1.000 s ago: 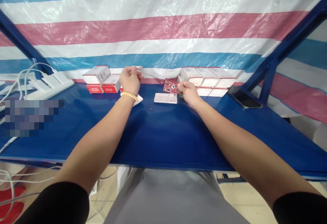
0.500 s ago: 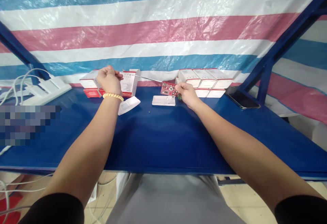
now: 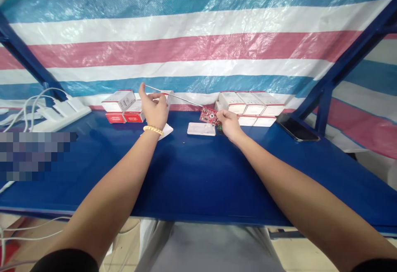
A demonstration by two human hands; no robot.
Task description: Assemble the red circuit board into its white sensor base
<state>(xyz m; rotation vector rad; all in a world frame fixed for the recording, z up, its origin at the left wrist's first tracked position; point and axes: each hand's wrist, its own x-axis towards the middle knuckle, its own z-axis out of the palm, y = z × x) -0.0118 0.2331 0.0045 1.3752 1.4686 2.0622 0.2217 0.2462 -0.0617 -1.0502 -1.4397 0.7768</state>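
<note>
At the near edge, a grey-clad lap (image 3: 211, 249) shows below the blue table (image 3: 198, 181). A tiny dark bit (image 3: 184, 142) lies on the bare tabletop, just nearer than the white case (image 3: 198, 131), which rests flat near the middle. To its left a white cover (image 3: 166, 130) is partly hidden by the left wrist, which wears a yellow bracelet (image 3: 153, 130).

The right hand (image 3: 230, 125) grips the red board (image 3: 208, 115) by its right end, thumb on top, and holds it above the far side of the case. Something green (image 3: 220, 127) hangs under those fingers. A thin metal rod (image 3: 180, 97) runs from the board up and left to the left hand (image 3: 155, 110), whose thumb stands up, apart from the loosely curled fingers. The rod's tip meets or passes behind the thumb; which, one cannot tell.

Farther off stand left boxes (image 3: 119, 100) and stacked right boxes (image 3: 259, 103), with a phone (image 3: 297, 127) beside the latter. A power strip (image 3: 66, 115) lies far left. A striped sheet (image 3: 192, 51) hangs behind everything.
</note>
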